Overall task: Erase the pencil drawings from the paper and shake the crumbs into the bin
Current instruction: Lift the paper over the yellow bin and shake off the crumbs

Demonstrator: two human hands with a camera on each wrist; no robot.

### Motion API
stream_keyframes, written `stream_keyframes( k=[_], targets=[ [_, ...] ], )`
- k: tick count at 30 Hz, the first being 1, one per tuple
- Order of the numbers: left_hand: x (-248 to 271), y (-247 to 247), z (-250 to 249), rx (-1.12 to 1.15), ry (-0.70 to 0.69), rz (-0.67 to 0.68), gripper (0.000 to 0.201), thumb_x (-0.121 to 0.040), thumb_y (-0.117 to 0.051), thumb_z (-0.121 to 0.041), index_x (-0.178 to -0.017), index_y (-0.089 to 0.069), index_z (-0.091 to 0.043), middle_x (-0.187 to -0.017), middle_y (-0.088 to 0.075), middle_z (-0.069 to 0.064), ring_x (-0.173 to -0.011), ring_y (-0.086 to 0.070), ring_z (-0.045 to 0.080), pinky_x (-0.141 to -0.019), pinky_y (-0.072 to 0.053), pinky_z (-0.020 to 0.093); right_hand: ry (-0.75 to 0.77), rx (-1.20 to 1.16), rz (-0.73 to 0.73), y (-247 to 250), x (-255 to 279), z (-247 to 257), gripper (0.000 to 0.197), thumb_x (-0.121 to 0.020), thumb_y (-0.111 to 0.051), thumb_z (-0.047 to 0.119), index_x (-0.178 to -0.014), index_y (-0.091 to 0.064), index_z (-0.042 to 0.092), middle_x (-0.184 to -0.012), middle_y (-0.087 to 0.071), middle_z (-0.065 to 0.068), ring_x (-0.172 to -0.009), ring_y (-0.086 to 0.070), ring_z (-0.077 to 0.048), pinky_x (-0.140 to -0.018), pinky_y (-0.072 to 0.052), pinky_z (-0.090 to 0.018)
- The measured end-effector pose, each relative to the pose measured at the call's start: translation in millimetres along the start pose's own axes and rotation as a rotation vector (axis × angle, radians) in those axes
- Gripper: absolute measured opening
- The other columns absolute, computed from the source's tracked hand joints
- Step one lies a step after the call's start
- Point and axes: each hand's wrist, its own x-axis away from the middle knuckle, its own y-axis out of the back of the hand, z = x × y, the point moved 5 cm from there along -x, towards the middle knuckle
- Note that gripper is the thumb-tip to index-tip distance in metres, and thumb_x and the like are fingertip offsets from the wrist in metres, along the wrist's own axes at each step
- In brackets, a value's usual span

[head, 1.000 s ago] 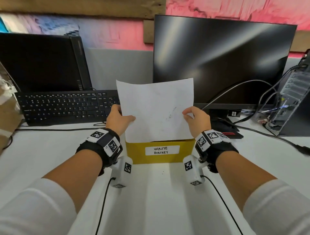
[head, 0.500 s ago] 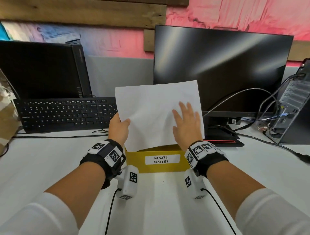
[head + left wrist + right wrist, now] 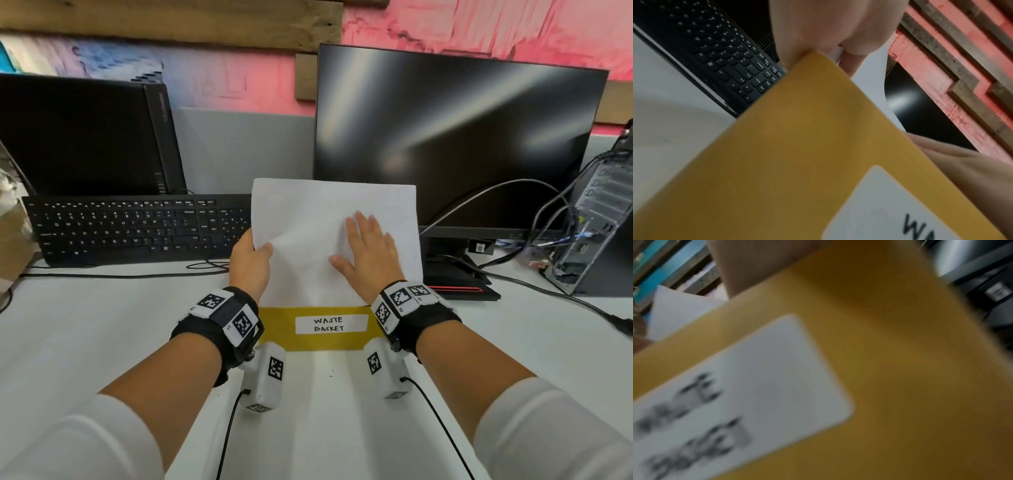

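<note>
Paper (image 3: 318,219): white sheet, held up tilted over the bin, lower edge dipping behind the bin's front wall. No pencil marks can be made out on the side facing the head cam; surface slightly rumpled near centre.
Left hand (image 3: 249,263): sheet's left edge is pinched, thumb on the near face, fingers behind (confirmed in left wrist view, where fingers are seen curled behind the sheet).
Right hand (image 3: 368,253): laid flat on the paper's near face, fingers straight & spread, nothing gripped; palm pressed on the lower right part of the sheet.
Bin (image 3: 277,329): yellow box w/ white label reading "WASTE BASKET", set on the white desk (image 3: 102,325) directly under the paper, between the two wrists. Inside not visible, so crumbs in it can't be confirmed.
Crumbs: a few small specks (image 3: 330,374) are seen on the desk just in front of the bin.
Step in hand: judged to be the crumb-clearing stage; erasing appears done, the sheet is being brushed or tapped w/ the flat palm over the bin.
Next move: a downward sweep toward the bin mouth is probably called for, w/ the left pinch kept firm so the sheet isn't dropped; stray specks on the desk may need collecting.
Surroundings: keyboard (image 3: 137,229) left of the paper, monitor (image 3: 455,144) behind it, PC tower (image 3: 596,233) & cables at far right.
</note>
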Motion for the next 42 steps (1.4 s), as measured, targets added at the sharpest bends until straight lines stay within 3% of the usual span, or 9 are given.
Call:
stream_keyframes(
  k=[4, 6, 8, 13, 18, 25, 31, 38, 42],
  targets=[
    [-0.6, -1.2, -0.5, -0.035, -0.026, -0.001, 0.037, -0.093, -0.04, 0.005, -0.123, -0.057, -0.009, -0.111, -0.061, 0.003, -0.108, -0.057, 0.023, -0.099, -0.045, 0.039, 0.222, -0.176, 0.344, -20.8, 6.5, 35.2, 0.048, -0.099, -0.029, 0.043, -0.14, -0.041, 0.019, -0.155, -0.023, -0.004, -0.142, -0.022, -0.018, -0.116, -0.018, -0.038],
    [-1.4, -0.3, -0.9, -0.054, -0.037, -0.005, 0.037, -0.093, -0.04, 0.004, -0.124, -0.056, -0.009, -0.116, -0.062, 0.005, -0.11, -0.057, 0.022, -0.1, -0.044, 0.039, 0.224, -0.258, 0.408, -19.4, 13.5, 41.5, 0.04, -0.098, -0.032, 0.045, -0.089, -0.067, 0.027, -0.103, -0.065, -0.007, -0.105, -0.056, -0.022, -0.093, -0.04, -0.033],
    [-2.1, 0.2, -0.4, -0.056, -0.039, -0.006, 0.038, -0.093, -0.041, 0.004, -0.125, -0.056, -0.009, -0.12, -0.061, 0.006, -0.11, -0.056, 0.021, -0.1, -0.044, 0.039, 0.246, -0.259, 0.268, -12.5, 12.8, 40.0, 0.041, -0.096, -0.037, 0.047, -0.096, -0.069, 0.021, -0.105, -0.066, -0.005, -0.109, -0.056, -0.022, -0.096, -0.041, -0.035],
    [-1.4, -0.3, 0.0, -0.055, -0.044, 0.013, 0.037, -0.093, -0.041, 0.004, -0.123, -0.057, -0.01, -0.11, -0.061, 0.001, -0.104, -0.057, 0.019, -0.095, -0.045, 0.034, 0.327, -0.059, 0.235, -17.5, 7.3, 45.1, 0.068, -0.095, -0.025, 0.055, -0.15, -0.006, 0.018, -0.158, 0.012, 0.003, -0.145, 0.012, -0.012, -0.119, 0.008, -0.038],
    [-0.9, -0.4, 0.1, -0.043, -0.039, 0.01, 0.037, -0.095, -0.04, 0.001, -0.127, -0.054, -0.011, -0.117, -0.06, 0.002, -0.109, -0.056, 0.02, -0.098, -0.045, 0.037, 0.325, -0.199, 0.356, -24.1, 12.1, 46.9, 0.057, -0.096, -0.023, 0.053, -0.115, -0.065, 0.02, -0.116, -0.065, -0.006, -0.113, -0.055, -0.022, -0.102, -0.04, -0.041],
    [0.2, 0.1, -1.1, -0.001, -0.055, 0.019, 0.037, -0.094, -0.04, 0.005, -0.124, -0.055, -0.009, -0.113, -0.062, 0.003, -0.106, -0.058, 0.019, -0.096, -0.046, 0.034, 0.298, -0.022, 0.231, -22.2, 8.1, 44.3, 0.068, -0.095, -0.021, 0.056, -0.15, -0.005, 0.02, -0.158, 0.011, 0.006, -0.145, 0.015, -0.013, -0.119, 0.008, -0.039],
    [0.1, -0.2, -0.4, -0.002, -0.045, 0.0, 0.036, -0.094, -0.04, 0.003, -0.125, -0.054, -0.009, -0.115, -0.061, 0.003, -0.107, -0.057, 0.018, -0.097, -0.045, 0.034, 0.394, -0.142, 0.174, -16.7, 11.8, 47.9, 0.051, -0.098, -0.032, 0.044, -0.096, -0.071, 0.013, -0.106, -0.07, -0.004, -0.125, -0.045, -0.015, -0.108, -0.028, -0.033],
    [2.4, 1.5, -1.6, 0.046, -0.019, -0.005, 0.035, -0.095, -0.042, 0.003, -0.126, -0.053, -0.008, -0.115, -0.06, 0.003, -0.107, -0.057, 0.02, -0.1, -0.045, 0.037, 0.277, -0.163, 0.228, -15.9, 14.4, 46.7, 0.055, -0.094, -0.033, 0.053, -0.145, -0.028, 0.033, -0.103, -0.043, -0.001, -0.096, -0.041, -0.014, -0.089, -0.039, -0.031],
    [1.6, 2.8, -0.5, 0.055, -0.002, -0.022, 0.035, -0.095, -0.043, 0.0, -0.128, -0.052, -0.009, -0.121, -0.06, 0.005, -0.111, -0.056, 0.021, -0.101, -0.043, 0.037, 0.163, -0.251, 0.323, -26.0, 9.8, 41.1, 0.068, -0.087, -0.036, 0.064, -0.091, -0.07, 0.006, -0.09, -0.057, -0.014, -0.08, -0.058, -0.03, -0.075, -0.047, -0.039]
  ],
)
